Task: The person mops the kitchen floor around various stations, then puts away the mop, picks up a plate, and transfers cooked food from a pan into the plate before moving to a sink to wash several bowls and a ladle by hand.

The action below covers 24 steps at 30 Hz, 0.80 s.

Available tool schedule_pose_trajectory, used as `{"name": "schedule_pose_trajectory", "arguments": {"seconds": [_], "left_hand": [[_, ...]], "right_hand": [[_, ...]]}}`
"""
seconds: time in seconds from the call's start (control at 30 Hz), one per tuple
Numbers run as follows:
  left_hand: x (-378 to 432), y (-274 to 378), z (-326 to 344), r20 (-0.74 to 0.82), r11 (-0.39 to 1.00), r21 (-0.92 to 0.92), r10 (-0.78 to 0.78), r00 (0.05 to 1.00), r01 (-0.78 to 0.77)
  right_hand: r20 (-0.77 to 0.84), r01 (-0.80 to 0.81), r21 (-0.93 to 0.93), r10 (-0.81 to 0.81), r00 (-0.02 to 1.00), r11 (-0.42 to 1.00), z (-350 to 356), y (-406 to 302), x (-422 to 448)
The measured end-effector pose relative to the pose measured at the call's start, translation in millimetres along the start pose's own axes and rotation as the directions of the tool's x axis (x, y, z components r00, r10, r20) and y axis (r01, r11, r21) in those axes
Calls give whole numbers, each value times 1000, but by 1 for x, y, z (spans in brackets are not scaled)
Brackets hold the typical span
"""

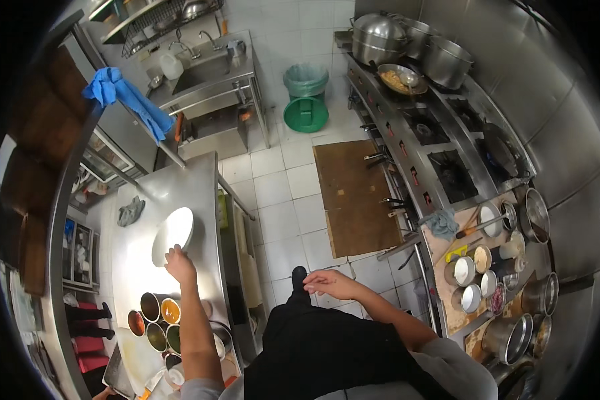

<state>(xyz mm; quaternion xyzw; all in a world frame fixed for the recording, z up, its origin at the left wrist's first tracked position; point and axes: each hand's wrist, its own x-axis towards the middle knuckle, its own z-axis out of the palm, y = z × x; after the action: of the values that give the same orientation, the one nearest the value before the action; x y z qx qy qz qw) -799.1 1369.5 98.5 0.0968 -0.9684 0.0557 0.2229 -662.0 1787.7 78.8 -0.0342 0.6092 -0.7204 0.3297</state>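
Note:
My left hand [181, 265] grips the near edge of a white oval plate [174, 232] over the stainless steel table [205, 200]. The plate looks tilted; whether it touches the tabletop I cannot tell. Just beyond it lies a crumpled grey cloth [131, 211]. Metal containers of sauces, one orange-yellow [170, 311] and one red [136, 323], are grouped near my left forearm. My right hand [332, 284] hangs in front of my dark apron [325, 350], above the tiled floor, holding nothing, with its fingers slightly apart.
To the right runs a gas range [410, 150] bearing large pots and a wok of food [402, 79]. A seasoning counter [445, 280] adjoins it. Brown mats [355, 195] cover some floor. A green bin [306, 87] and a sink [205, 75] are ahead. Another person's legs [87, 320] show at left.

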Motion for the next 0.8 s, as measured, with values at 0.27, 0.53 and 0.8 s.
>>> {"name": "schedule_pose_trajectory", "arguments": {"seconds": [0.27, 0.53, 0.8], "left_hand": [[3, -67, 105, 2, 991, -75, -112, 994, 112], [38, -49, 100, 248, 919, -54, -366, 897, 390], [-16, 97, -26, 184, 714, -595, -324, 928, 368]], "right_hand": [[-78, -39, -157, 27, 997, 987, -44, -31, 59], [-225, -111, -282, 47, 973, 953, -82, -40, 53], [167, -221, -308, 281, 945, 925, -71, -18, 73]]}}
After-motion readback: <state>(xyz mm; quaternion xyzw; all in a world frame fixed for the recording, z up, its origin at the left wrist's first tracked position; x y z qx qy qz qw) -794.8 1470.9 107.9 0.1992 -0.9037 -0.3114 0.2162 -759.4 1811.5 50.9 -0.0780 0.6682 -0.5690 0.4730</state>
